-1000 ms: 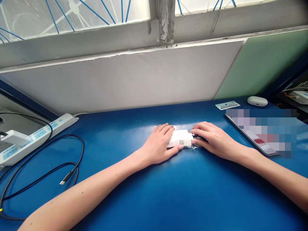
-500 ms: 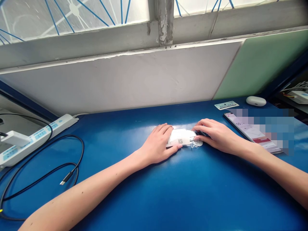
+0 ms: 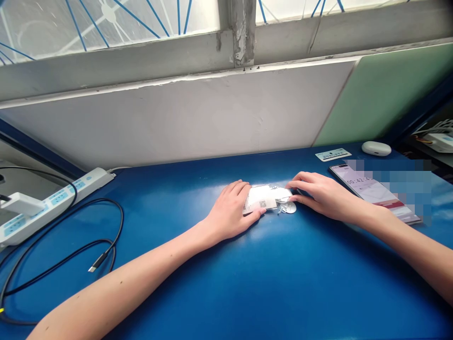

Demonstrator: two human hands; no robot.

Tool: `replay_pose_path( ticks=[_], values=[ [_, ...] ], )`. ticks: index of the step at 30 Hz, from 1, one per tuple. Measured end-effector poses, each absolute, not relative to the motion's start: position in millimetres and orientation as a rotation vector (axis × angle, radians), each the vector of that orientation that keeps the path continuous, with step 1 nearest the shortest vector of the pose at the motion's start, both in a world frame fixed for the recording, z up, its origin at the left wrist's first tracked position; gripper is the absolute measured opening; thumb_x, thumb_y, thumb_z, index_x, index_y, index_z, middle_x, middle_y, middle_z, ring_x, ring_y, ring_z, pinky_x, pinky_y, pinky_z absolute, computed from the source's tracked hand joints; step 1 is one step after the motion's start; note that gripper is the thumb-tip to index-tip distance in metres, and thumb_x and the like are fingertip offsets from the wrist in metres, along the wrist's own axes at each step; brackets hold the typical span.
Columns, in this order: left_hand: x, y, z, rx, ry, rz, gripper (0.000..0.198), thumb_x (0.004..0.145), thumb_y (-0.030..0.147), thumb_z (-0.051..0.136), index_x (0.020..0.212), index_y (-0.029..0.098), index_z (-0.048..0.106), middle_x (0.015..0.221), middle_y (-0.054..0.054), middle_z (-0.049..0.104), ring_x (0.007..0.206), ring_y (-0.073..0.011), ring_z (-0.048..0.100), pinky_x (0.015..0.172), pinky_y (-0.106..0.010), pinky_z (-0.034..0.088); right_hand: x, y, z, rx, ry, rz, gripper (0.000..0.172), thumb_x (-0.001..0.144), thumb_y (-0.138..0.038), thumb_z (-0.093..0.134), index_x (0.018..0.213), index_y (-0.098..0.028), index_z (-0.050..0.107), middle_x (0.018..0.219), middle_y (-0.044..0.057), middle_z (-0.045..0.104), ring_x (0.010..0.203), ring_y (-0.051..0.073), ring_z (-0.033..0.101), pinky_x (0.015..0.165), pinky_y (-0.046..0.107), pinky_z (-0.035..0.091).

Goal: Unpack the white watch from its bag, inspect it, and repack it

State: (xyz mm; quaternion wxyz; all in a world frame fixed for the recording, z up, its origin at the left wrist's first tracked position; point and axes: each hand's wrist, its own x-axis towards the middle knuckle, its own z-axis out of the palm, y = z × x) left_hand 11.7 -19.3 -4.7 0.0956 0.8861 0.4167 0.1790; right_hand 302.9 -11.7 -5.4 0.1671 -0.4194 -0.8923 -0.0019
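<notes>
A small white packet with fine print and a square printed code lies on the blue table. My left hand holds its left end down, thumb along the near edge and fingers over the far edge. At the packet's right end, my right hand pinches a white, rounded piece between thumb and fingers. Just below that piece, a shiny whitish round part with crumpled clear film rests on the table. How these parts join is too small to tell.
A phone showing a timer lies to the right, partly blurred out. Behind it are a card and a white earbud case. On the left, a power strip stands near a looped black cable.
The white rounded piece now sticks out further at the packet's right end, in my right fingers. The round shiny part shows more clearly below. My left hand has barely shifted.
</notes>
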Motion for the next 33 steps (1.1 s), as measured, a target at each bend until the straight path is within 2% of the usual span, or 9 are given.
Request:
replay_pose_path(
  ticks=[4,8,10,20,33],
  values=[
    [12,-18,-4,2.617,1.207,0.543,0.054,0.094,0.054,0.057,0.130,0.014,0.052,0.137,-0.017,0.058,0.135,-0.0361,0.048,0.113,-0.052,0.040,300,-14,-1,-1.213,-2.486,0.107,0.029,0.096,-0.042,0.053,0.113,-0.023,0.067,0.106,0.011,0.067,0.091,0.025,0.067,0.075,0.038,0.055],
    [12,-19,-3,2.617,1.187,0.521,0.055,0.093,0.054,0.058,0.130,0.014,0.053,0.138,-0.018,0.057,0.136,-0.0371,0.047,0.114,-0.053,0.039,294,-19,1,-1.174,-2.408,0.171,0.034,0.093,-0.041,0.058,0.120,-0.022,0.066,0.122,0.013,0.065,0.109,0.028,0.065,0.092,0.041,0.056],
    [12,-19,-4,2.630,1.187,0.506,0.057,0.093,0.056,0.058,0.131,0.013,0.053,0.140,-0.018,0.056,0.136,-0.0380,0.045,0.114,-0.053,0.039,292,-22,-1,-1.163,-2.389,0.169,0.034,0.092,-0.041,0.060,0.120,-0.023,0.067,0.126,0.013,0.065,0.112,0.029,0.065,0.095,0.043,0.056],
    [11,-19,-5,2.632,1.194,0.499,0.061,0.091,0.057,0.059,0.134,0.014,0.052,0.142,-0.018,0.054,0.138,-0.0384,0.044,0.114,-0.054,0.038,286,-25,-10,-1.167,-2.417,0.221,0.041,0.093,-0.045,0.060,0.126,-0.023,0.067,0.132,0.015,0.062,0.116,0.028,0.065,0.096,0.044,0.056],
    [11,-19,-5,2.651,1.210,0.509,0.061,0.091,0.056,0.059,0.134,0.012,0.052,0.141,-0.019,0.055,0.137,-0.0379,0.046,0.114,-0.054,0.039,286,-23,-1,-1.241,-2.454,0.141,0.028,0.090,-0.034,0.058,0.112,-0.020,0.066,0.121,0.014,0.069,0.107,0.031,0.067,0.089,0.047,0.057]
  ],
)
